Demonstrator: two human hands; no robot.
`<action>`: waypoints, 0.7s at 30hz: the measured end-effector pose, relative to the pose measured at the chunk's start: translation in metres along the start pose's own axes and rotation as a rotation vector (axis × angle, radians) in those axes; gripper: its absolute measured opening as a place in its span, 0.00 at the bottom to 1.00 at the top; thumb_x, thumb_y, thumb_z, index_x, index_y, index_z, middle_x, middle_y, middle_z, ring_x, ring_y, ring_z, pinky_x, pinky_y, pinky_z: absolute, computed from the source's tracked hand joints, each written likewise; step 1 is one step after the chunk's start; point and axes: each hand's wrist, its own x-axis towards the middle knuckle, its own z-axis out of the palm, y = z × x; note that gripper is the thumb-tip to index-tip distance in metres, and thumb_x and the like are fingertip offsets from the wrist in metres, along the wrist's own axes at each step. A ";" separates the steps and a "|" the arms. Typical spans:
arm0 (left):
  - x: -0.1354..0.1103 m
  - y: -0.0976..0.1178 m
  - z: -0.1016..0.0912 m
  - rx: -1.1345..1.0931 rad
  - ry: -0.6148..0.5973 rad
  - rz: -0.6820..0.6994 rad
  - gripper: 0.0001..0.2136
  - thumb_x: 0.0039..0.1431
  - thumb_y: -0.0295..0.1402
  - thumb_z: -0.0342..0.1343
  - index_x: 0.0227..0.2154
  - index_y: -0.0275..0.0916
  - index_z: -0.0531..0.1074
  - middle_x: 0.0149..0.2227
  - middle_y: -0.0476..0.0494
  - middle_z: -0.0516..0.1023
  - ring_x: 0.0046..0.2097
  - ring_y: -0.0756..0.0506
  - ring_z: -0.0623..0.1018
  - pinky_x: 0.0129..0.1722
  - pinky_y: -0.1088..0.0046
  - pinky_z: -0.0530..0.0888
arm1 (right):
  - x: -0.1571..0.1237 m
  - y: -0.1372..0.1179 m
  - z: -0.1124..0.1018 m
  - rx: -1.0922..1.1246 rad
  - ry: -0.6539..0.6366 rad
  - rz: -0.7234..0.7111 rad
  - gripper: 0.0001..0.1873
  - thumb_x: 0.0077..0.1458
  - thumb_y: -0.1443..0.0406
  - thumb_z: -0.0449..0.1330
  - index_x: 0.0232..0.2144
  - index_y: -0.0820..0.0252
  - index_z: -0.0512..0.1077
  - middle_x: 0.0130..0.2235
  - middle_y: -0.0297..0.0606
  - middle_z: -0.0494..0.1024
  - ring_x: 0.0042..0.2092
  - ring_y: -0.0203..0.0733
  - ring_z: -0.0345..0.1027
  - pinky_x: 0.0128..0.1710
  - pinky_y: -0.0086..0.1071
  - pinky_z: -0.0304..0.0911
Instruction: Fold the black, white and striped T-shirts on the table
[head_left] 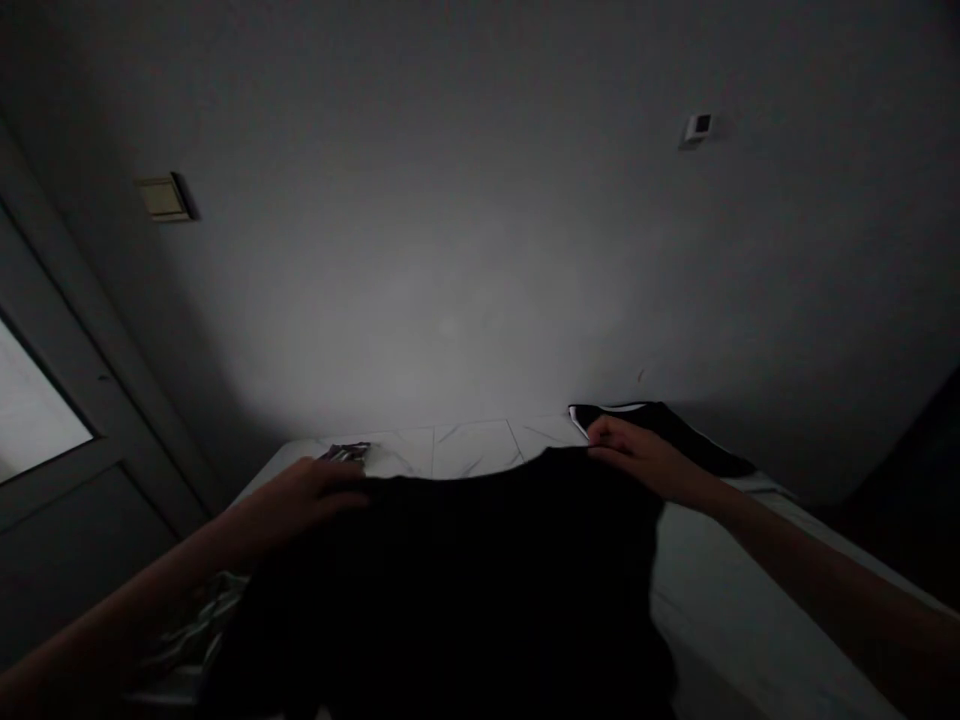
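Observation:
A black shirt (480, 590) hangs spread between my two hands, its upper edge dipping slightly in the middle. My left hand (322, 490) is closed on the upper left corner of the cloth. On the upper right corner my right hand (626, 450) pinches the fabric between thumb and fingers. The lower part of the shirt runs out of view at the bottom, and in the dim light its folds cannot be made out. Just beyond my right hand lies a folded black garment with white edging (682, 435).
Behind the shirt stands a white marble-patterned table (472, 450) against a grey wall (465, 250). Striped cloth (202, 630) lies at the lower left, with a small patterned piece (349, 452) near my left hand. A door (97, 500) is at the left.

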 end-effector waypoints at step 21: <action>0.240 -0.194 0.175 0.242 -0.160 -0.239 0.11 0.59 0.44 0.56 0.37 0.45 0.76 0.35 0.43 0.80 0.41 0.39 0.78 0.38 0.70 0.68 | 0.197 0.230 0.183 -0.505 -0.123 0.165 0.07 0.63 0.57 0.56 0.38 0.50 0.72 0.36 0.35 0.81 0.37 0.45 0.72 0.31 0.31 0.54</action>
